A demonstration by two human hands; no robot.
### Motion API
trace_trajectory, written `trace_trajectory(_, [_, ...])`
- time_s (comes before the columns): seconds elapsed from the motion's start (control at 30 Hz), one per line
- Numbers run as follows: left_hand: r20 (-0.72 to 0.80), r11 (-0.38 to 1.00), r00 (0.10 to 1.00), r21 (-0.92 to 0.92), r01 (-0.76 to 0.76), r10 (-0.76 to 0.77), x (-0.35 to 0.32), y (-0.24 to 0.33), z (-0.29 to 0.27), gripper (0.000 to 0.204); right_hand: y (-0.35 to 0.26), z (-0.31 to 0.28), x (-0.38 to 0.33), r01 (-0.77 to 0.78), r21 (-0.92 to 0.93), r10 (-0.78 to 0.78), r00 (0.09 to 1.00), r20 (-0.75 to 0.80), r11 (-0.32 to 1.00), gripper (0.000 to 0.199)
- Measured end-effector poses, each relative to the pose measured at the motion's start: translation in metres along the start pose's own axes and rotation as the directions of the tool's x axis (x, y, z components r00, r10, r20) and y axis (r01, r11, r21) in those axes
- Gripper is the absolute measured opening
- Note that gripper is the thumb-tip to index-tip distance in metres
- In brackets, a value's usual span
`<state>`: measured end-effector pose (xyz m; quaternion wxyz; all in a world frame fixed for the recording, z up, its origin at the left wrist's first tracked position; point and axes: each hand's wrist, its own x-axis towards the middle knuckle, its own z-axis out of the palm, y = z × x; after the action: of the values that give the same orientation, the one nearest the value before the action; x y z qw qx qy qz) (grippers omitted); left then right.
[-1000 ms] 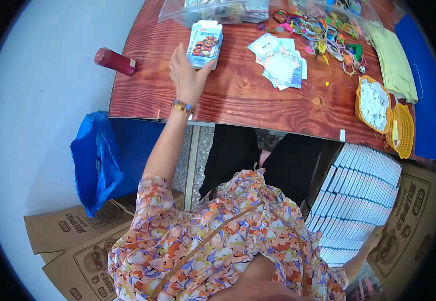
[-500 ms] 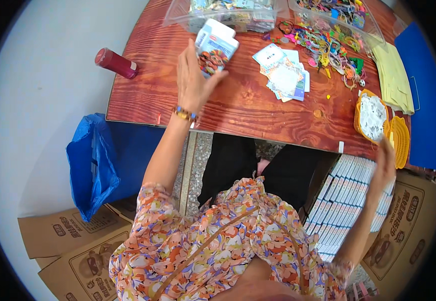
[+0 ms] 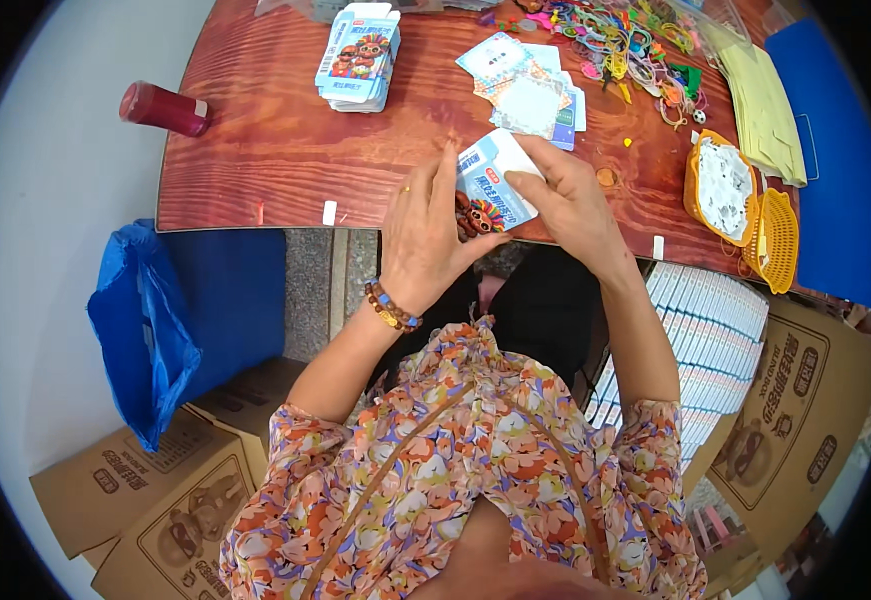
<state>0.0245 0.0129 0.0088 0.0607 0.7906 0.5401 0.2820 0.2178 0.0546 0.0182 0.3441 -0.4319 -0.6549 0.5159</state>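
Note:
A small blue-and-white printed carton with cartoon figures is held between my two hands, just above the table's near edge. My left hand, with a beaded bracelet at the wrist, closes on its left side, thumb along the lower edge. On the right side, my right hand pinches it with the thumb on top. Farther left lies a pile of similar flattened cartons. Behind the held carton, printed cards are spread in a loose heap. The undersides of both hands are hidden.
Tangled colourful trinkets lie at the far right. An orange basket holds white pieces; another orange basket stands beside it. Nearby are yellow sheets and a blue board. A red bottle lies left. White packs fill a box below.
My left hand has left the carton pile and come nearer. My right hand has moved from beside the orange baskets to the middle. Both now hold one carton, and the view has shifted.

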Motion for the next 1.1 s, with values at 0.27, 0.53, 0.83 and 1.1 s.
trace_trajectory(0.27, [-0.07,0.937,0.977,-0.306,0.17,-0.2,0.001,-0.011,0.013,0.077,0.009,0.019,-0.026,0.115,0.161,-0.018,0.864,-0.503,0.98,0.036])
trace_trajectory(0.53, [0.047,0.79,0.936,-0.522,0.321,-0.349,-0.001,0.01,0.022,0.057,0.038,0.052,-0.034,0.238,0.324,-0.062,0.88,-0.471,0.916,0.035])
trace_trajectory(0.83, [0.271,0.551,0.901,-0.718,0.424,-0.34,-0.011,0.006,-0.003,0.042,0.042,0.009,-0.031,0.16,0.31,-0.104,0.977,-0.189,0.937,0.017])
trace_trajectory(1.1, [0.205,0.663,0.975,-0.719,0.211,-0.088,-0.012,-0.011,0.0,0.059,0.029,-0.004,-0.018,0.262,-0.087,-0.268,0.962,-0.062,0.961,0.009])
